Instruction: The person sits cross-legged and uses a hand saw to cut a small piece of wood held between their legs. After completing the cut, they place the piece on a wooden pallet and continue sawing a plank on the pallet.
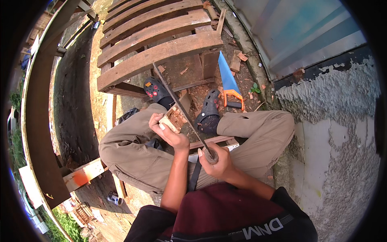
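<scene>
Far to your left a curved dark wooden beam (38,121) sweeps along the edge of view, and below it lies a pale plank with an orange patch (82,174), with a small can (115,198) on the dirt nearby. Your left hand (167,131) is closed around a small pale block of wood (171,119), held above your left knee, fingers wrapped over its near end. A long narrow blade (177,101) runs diagonally from the slatted wooden pallet (157,44) down across the block, its edge against the wood. Your right hand (215,159) is clenched tight on the blade's round handle (210,155), just beside your left wrist and close to your chest. Your dark clogs (209,109) rest on ground littered with wood chips. Further right, a handsaw with a blue blade and orange handle (229,82) lies on the ground by the pallet, and beyond it stands a rough plastered wall (338,133).
</scene>
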`<action>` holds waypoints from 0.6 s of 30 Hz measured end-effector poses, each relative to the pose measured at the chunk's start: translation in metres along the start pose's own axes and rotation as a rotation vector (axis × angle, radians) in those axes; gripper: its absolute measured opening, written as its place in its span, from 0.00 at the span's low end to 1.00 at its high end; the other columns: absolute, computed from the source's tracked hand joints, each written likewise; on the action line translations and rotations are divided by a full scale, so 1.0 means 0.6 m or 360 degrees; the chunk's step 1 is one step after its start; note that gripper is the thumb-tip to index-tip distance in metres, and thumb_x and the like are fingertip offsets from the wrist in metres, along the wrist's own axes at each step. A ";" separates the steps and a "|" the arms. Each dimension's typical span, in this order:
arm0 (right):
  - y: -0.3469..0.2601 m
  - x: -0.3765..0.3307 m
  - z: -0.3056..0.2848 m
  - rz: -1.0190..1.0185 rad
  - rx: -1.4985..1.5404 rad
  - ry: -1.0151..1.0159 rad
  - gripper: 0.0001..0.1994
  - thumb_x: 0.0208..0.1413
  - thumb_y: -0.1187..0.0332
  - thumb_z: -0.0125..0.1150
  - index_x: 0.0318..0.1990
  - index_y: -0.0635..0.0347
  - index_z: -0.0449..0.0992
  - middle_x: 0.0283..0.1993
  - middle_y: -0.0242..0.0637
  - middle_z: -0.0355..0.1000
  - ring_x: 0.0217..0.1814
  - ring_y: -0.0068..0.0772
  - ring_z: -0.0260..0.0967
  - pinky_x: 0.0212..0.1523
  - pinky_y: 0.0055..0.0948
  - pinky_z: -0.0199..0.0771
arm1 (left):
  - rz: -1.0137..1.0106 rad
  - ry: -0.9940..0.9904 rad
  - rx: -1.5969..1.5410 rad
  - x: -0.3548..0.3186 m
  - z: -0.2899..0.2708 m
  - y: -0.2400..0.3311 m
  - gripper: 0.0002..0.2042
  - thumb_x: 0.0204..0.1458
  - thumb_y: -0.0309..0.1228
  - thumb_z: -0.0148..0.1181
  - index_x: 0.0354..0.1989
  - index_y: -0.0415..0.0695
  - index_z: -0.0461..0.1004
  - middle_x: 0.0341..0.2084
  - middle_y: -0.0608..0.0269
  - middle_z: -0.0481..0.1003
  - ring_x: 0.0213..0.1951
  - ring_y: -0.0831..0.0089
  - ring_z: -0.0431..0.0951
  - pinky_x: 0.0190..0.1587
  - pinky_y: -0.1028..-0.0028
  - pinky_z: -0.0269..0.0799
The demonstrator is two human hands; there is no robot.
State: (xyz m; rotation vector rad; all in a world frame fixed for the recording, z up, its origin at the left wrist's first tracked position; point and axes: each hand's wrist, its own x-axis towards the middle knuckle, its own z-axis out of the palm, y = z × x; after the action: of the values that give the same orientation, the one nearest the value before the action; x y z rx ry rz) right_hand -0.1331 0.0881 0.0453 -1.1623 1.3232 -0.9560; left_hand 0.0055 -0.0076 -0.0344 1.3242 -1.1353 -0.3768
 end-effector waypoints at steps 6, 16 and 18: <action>0.091 0.023 -0.004 0.0264 -0.0703 -0.0061 0.18 0.53 0.65 0.66 0.47 0.71 0.76 0.34 0.62 0.77 0.40 0.65 0.78 0.42 0.54 0.76 | -0.0044 0.0034 -0.0171 0.000 0.004 0.003 0.15 0.65 0.37 0.36 0.50 0.38 0.61 0.49 0.52 0.61 0.53 0.63 0.62 0.63 0.63 0.55; 0.172 0.092 -0.061 0.0142 -0.0287 0.0419 0.18 0.58 0.59 0.68 0.28 0.67 0.73 0.20 0.48 0.72 0.23 0.47 0.72 0.28 0.44 0.69 | -0.0120 0.0010 -0.0563 0.051 -0.003 -0.010 0.13 0.68 0.34 0.40 0.50 0.37 0.65 0.47 0.52 0.70 0.51 0.65 0.70 0.60 0.65 0.63; 0.225 0.105 -0.069 0.0107 -0.0410 0.0516 0.19 0.58 0.59 0.68 0.27 0.67 0.72 0.20 0.47 0.71 0.22 0.46 0.71 0.28 0.44 0.68 | -0.0203 -0.0015 -0.0700 0.067 0.000 -0.009 0.13 0.68 0.33 0.40 0.50 0.36 0.66 0.46 0.51 0.73 0.50 0.65 0.72 0.59 0.64 0.66</action>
State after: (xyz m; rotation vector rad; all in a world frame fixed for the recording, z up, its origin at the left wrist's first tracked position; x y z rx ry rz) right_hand -0.1855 0.0502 -0.0953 -1.1793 1.7771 -0.9731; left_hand 0.0259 -0.0407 -0.0218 1.0069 -0.9111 -0.6847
